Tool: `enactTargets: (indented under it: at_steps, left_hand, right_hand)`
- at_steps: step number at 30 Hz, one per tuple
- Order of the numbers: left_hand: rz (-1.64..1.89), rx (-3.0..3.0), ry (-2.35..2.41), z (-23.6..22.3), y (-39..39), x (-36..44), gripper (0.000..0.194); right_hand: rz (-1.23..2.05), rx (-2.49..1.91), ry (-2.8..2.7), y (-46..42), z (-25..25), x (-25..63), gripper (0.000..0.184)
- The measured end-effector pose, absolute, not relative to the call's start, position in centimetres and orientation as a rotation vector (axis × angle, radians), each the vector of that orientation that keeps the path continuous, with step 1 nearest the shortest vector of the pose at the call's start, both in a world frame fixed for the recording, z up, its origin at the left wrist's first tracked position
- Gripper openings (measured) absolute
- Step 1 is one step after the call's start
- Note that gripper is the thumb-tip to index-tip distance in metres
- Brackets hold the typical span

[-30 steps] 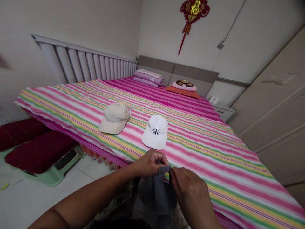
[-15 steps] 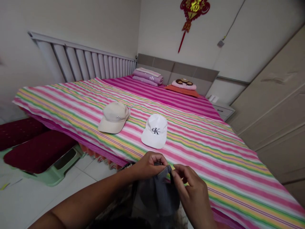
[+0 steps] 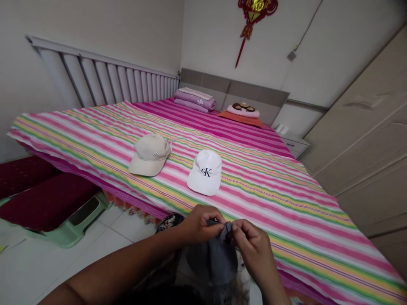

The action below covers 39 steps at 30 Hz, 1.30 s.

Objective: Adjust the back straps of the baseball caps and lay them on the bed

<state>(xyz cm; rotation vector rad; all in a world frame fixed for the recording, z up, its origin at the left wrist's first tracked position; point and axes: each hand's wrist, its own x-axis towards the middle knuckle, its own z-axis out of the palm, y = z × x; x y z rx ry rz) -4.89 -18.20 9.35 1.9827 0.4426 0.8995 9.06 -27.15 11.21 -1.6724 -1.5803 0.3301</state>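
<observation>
Grey cap (image 3: pixel 218 263): hangs beneath the two hands, beside the near edge of the bed; dimly lit, so its full outline cannot be confirmed. Held low and close to the body, probably to keep its strap uppermost and within sight.
Grey strap (image 3: pixel 226 231): spans the short gap between the fingertips, bunched rather than flat; whether it is fastened, I cannot tell from where I stand.
Left hand (image 3: pixel 203 224): thumb and fingertips pressed together on the grey strap, seemingly the steadying side.
Right hand (image 3: pixel 252 239): thumb and index finger pinched on the other end of the strap, seemingly the working side.
White cap (image 3: pixel 206 171): crown up on the striped cover (image 3: pixel 280 203), just beyond the hands, brim toward the near edge; this seat likely preserves the crown's shape.
Beige cap (image 3: pixel 149 153): left of the white cap and apart from it, crown up, probably spaced so neither presses the other.
Change, one second: the right hand showed its knuckles and the strap its flat face; the hand has since turned, bringing the thumb into view, and the strap is folded.
Unchanged: both resting caps; left-hand pinch.
</observation>
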Motion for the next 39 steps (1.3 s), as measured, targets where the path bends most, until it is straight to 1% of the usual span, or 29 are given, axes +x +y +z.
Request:
enactTargets:
  at_steps: [1, 3, 8, 10, 13, 14, 15, 17, 20, 23, 25, 27, 28, 29, 31, 33, 34, 36, 37, 39]
  left_hand:
    - [0.901, 1.969, 0.450, 9.3, -18.1, -4.9, 0.012]
    - [0.892, 1.944, 0.458, 9.3, -18.0, -4.9, 0.013]
    - [0.841, 1.926, 0.395, 9.5, -17.8, -5.1, 0.018]
    - [0.825, 1.891, 0.397, 9.4, -17.9, -5.1, 0.020]
    - [0.793, 1.782, 0.437, 9.3, -18.0, -5.2, 0.021]
    - [0.775, 1.734, 0.457, 9.2, -18.0, -5.2, 0.020]
    - [0.756, 1.687, 0.471, 9.2, -17.9, -5.2, 0.020]
    - [0.720, 1.615, 0.483, 9.2, -17.7, -5.2, 0.020]
    - [0.681, 1.544, 0.464, 9.1, -17.5, -5.1, 0.021]
    - [0.644, 1.437, 0.477, 9.2, -17.5, -5.0, 0.025]
    - [0.621, 1.374, 0.493, 9.2, -17.6, -5.0, 0.026]
    - [0.609, 1.334, 0.495, 9.2, -17.8, -5.0, 0.027]
    - [0.604, 1.316, 0.489, 9.2, -17.8, -5.0, 0.026]
    - [0.601, 1.293, 0.476, 9.3, -17.8, -5.0, 0.026]
    - [0.601, 1.241, 0.439, 9.3, -17.8, -5.1, 0.025]
    - [0.600, 1.194, 0.409, 9.2, -17.8, -5.1, 0.026]
    - [0.602, 1.175, 0.400, 9.2, -17.8, -5.1, 0.027]
    - [0.608, 1.153, 0.403, 9.1, -17.8, -5.1, 0.028]
    - [0.605, 1.143, 0.411, 9.1, -17.8, -5.1, 0.029]
    - [0.585, 1.127, 0.436, 9.1, -17.8, -5.1, 0.030]
  right_hand:
    - [0.357, -1.668, -1.534, -27.2, 11.2, 9.1, 0.029]
    - [0.312, -1.651, -1.498, -27.2, 11.2, 9.1, 0.022]
    - [0.190, -1.588, -1.669, -27.3, 11.3, 8.8, 0.014]
    - [0.244, -1.609, -1.622, -27.1, 11.2, 8.7, 0.016]
    - [0.448, -1.599, -1.463, -27.0, 10.8, 8.7, 0.021]
    - [0.463, -1.594, -1.420, -27.0, 10.7, 8.7, 0.021]
    - [0.429, -1.593, -1.399, -27.1, 10.6, 8.8, 0.019]
    - [0.246, -1.583, -1.472, -27.3, 10.5, 9.0, 0.017]
    - [-0.008, -1.473, -1.802, -27.5, 10.8, 9.1, 0.027]
    - [-0.203, -1.408, -1.976, -27.7, 11.0, 9.0, 0.024]
    - [-0.325, -1.408, -1.974, -27.7, 10.9, 8.9, 0.022]
    - [-0.374, -1.412, -1.922, -27.7, 10.6, 8.7, 0.017]
    - [-0.327, -1.427, -1.872, -27.6, 10.4, 8.6, 0.013]
    - [-0.207, -1.453, -1.797, -27.6, 10.2, 8.4, 0.010]
    - [0.244, -1.465, -1.565, -27.4, 9.9, 8.2, 0.010]
    - [0.761, -1.364, -1.263, -27.2, 9.9, 8.1, 0.014]
    - [0.944, -1.286, -1.128, -27.2, 10.0, 8.1, 0.016]
    - [1.098, -1.177, -0.975, -27.1, 10.2, 8.0, 0.017]
    - [1.093, -1.175, -0.961, -27.1, 10.4, 8.1, 0.018]
    - [0.967, -1.249, -0.997, -27.1, 10.6, 8.2, 0.025]
